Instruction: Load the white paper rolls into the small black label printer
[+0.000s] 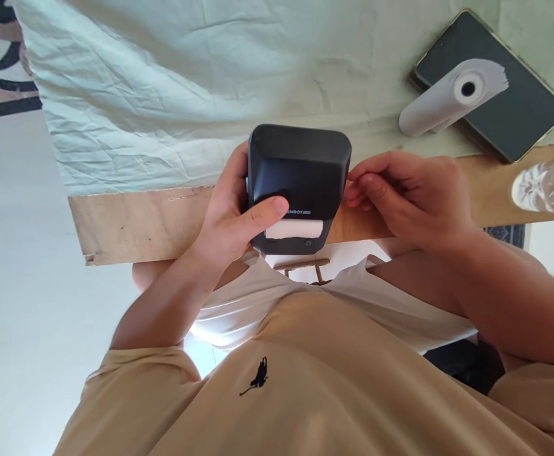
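A black label printer (pixel 300 171) is held up over the table's near edge, a strip of white label paper (pixel 294 228) showing in its slot. My left hand (pixel 229 218) grips its left side, thumb across the front and partly over the printed brand name; the other fingers go behind it. At the printer's right side is my right hand (pixel 410 193), thumb and forefinger pinched together with the fingertips at the casing's edge. Whatever may be between those fingertips is too small or hidden to make out.
A pale green cloth (pixel 186 95) covers the table, with its bare wooden edge (pixel 139 225) nearest me. At the right, a roll of white paper (pixel 436 101) lies across a dark tablet-like device (pixel 515 107). A clear drinking glass (pixel 550 183) is near the right edge.
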The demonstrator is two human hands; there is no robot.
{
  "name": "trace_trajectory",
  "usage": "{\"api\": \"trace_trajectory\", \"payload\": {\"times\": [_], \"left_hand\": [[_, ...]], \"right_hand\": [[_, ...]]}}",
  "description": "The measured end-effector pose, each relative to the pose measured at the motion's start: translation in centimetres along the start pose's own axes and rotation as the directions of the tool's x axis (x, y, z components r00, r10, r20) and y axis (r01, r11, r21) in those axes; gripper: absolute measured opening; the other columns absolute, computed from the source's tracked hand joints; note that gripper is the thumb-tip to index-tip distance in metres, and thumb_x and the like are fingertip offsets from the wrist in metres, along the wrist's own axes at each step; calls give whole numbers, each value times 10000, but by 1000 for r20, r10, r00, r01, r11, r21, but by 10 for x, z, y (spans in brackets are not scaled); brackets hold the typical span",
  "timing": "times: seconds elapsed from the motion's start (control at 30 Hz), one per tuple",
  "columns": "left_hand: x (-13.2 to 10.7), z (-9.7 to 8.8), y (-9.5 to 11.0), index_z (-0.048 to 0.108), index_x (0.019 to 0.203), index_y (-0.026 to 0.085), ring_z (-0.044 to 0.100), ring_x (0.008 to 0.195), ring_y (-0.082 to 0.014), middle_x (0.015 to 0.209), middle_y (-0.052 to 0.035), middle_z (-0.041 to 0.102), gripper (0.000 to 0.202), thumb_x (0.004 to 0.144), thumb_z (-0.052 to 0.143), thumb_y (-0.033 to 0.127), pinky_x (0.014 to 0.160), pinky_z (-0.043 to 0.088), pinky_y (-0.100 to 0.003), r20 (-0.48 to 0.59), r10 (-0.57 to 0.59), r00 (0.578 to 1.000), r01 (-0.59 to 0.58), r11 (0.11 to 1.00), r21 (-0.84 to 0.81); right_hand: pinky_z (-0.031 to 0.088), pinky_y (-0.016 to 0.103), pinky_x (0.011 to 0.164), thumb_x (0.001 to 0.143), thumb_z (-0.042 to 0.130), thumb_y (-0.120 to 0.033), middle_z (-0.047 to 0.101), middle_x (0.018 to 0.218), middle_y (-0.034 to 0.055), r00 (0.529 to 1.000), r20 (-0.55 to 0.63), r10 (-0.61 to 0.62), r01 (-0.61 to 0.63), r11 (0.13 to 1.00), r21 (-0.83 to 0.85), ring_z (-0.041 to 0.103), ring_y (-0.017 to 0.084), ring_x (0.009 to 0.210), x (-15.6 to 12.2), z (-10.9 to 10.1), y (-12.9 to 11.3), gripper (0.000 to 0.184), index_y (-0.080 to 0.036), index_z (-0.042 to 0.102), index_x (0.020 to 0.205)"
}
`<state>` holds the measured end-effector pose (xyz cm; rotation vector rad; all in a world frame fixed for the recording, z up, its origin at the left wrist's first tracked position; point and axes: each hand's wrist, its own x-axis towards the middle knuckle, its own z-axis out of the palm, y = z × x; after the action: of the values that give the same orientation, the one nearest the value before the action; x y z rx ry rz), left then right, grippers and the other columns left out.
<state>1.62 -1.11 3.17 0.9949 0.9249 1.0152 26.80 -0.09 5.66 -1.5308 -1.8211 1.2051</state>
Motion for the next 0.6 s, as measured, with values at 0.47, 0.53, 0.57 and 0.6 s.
{"api": "trace_trajectory", "payload": {"times": [0.47,0.53,0.57,0.6], "left_hand": [[-1,6,8,637,1264,225,678,696,-165,974,-40,696,469,857,803,390,574,533,-285,-60,-62,996,60,998,-29],[1,8,8,660,1197,220,706,808,-193,997,-43,711,429,849,811,420,664,579,-314,-68,-30,997,28,999,-32],[2,9,8,671,1166,219,711,847,-201,1004,-42,716,414,843,816,432,696,595,-326,-74,-11,997,9,999,-39],[2,10,8,682,1138,220,713,872,-206,1010,-40,722,411,826,832,440,724,609,-336,-88,-8,996,2,998,-59]], "right_hand": [[480,87,602,1058,474,-459,692,701,-13,965,-21,-261,261,964,39,654,-10,658,-1,-1,3,423,-173,709,853],[450,104,577,1067,439,-468,677,676,-2,944,1,-329,329,944,33,610,-11,612,-2,-3,2,473,-163,681,799],[443,114,573,1071,425,-464,674,674,1,932,12,-362,361,932,26,579,-10,584,-2,-4,3,476,-161,670,798],[440,124,572,1075,413,-457,671,674,2,922,22,-387,387,922,19,544,-9,555,-3,-4,3,471,-162,663,805]]}}
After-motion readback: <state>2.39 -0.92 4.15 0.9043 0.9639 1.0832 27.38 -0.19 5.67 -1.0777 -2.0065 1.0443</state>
